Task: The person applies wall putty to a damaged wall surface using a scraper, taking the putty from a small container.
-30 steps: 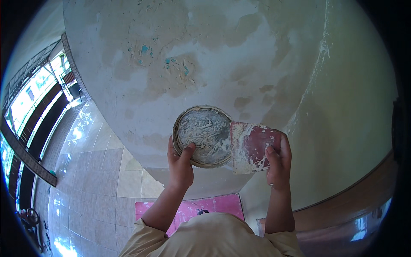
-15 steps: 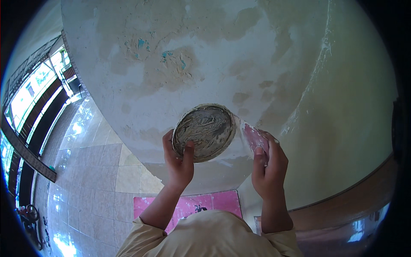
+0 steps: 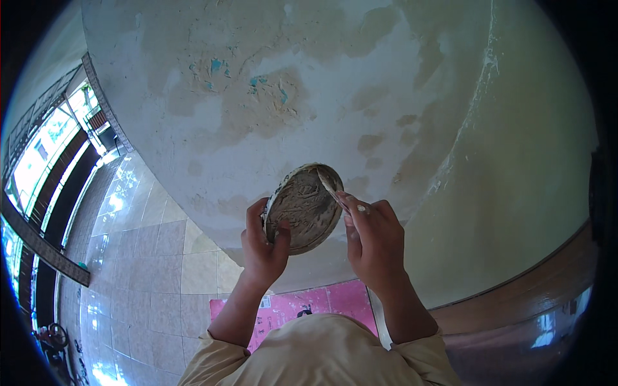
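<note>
My left hand (image 3: pixel 264 248) grips a round, shallow container (image 3: pixel 299 212) of grey-brown putty by its rim, thumb over the inside, and holds it tilted. My right hand (image 3: pixel 374 241) is closed on a putty-smeared scraper (image 3: pixel 328 186), seen almost edge-on, with its blade at the upper right inside of the container. In front of both hands stands a wall (image 3: pixel 341 71) with pale and beige patches, flaking bits showing turquoise, and a rough white line down its right part.
A pink sheet (image 3: pixel 335 302) lies below, beside a tiled floor (image 3: pixel 148 270) on the left. At far left are a bright gated opening (image 3: pixel 51 141) and a bicycle (image 3: pixel 55 341). A brown, glossy surface (image 3: pixel 515 302) runs along the lower right.
My right hand has moved left, turning the scraper from face-on to edge-on and bringing its blade into the container. My left hand has tipped the container more steeply.
</note>
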`<state>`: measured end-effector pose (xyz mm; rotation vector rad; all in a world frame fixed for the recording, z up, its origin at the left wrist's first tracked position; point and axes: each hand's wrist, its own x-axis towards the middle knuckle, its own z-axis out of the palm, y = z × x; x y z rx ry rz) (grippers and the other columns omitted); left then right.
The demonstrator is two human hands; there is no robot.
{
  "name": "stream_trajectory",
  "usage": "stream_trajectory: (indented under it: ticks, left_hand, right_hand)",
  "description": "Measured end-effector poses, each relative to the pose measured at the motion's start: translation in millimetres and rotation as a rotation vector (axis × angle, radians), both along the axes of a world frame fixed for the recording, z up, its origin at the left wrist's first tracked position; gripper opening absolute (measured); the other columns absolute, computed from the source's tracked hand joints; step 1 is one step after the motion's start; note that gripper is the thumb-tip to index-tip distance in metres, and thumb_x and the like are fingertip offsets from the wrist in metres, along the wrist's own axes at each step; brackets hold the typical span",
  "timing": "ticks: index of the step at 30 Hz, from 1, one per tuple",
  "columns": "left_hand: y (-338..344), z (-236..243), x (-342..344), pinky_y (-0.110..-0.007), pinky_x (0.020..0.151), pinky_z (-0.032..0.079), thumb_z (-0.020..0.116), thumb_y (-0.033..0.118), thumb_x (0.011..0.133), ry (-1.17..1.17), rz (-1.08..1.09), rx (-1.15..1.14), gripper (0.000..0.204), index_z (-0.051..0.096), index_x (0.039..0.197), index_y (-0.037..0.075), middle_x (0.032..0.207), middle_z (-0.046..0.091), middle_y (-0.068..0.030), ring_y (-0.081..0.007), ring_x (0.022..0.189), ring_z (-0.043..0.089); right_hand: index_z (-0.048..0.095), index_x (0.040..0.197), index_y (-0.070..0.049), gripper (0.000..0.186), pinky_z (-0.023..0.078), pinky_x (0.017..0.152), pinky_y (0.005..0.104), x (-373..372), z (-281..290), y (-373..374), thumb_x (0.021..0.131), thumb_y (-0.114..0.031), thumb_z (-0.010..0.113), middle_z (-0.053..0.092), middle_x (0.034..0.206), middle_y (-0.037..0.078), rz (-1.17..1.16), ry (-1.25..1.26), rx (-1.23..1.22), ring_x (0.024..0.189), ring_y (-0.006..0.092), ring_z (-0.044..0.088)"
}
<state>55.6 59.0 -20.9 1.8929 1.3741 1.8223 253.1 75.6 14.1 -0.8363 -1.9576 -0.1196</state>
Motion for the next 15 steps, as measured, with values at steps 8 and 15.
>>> stream_trajectory:
  ticks: [8, 15]
  left_hand:
    - [-4.6, 5.3, -27.0, -0.038, 0.068, 0.053, 0.057, 0.001, 0.084, 0.111, 0.031, -0.056, 0.041, 0.042, 0.122, -0.002, 0.091, 0.064, -0.0229, -0.0363, 0.081, 0.068]
    - [-9.3, 10.4, -47.0, -0.044, 0.067, 0.052, 0.057, 0.002, 0.083, 0.123, -0.014, -0.191, 0.044, 0.040, 0.123, 0.000, 0.086, 0.065, -0.0248, -0.0446, 0.080, 0.065]
  right_hand:
    - [0.055, 0.124, -0.003, 0.052, 0.050, 0.068, 0.0369, -8.9, 3.8, 7.2, 0.073, 0.006, 0.061, 0.065, 0.093, 0.008, 0.068, 0.013, -0.078, 0.076, 0.0266, 0.057]
    - [0.056, 0.119, 0.000, 0.040, 0.049, 0.066, 0.0386, -32.6, 12.0, -1.9, 0.079, 0.003, 0.060, 0.063, 0.088, 0.012, 0.114, 0.004, -0.127, 0.073, 0.0283, 0.057]
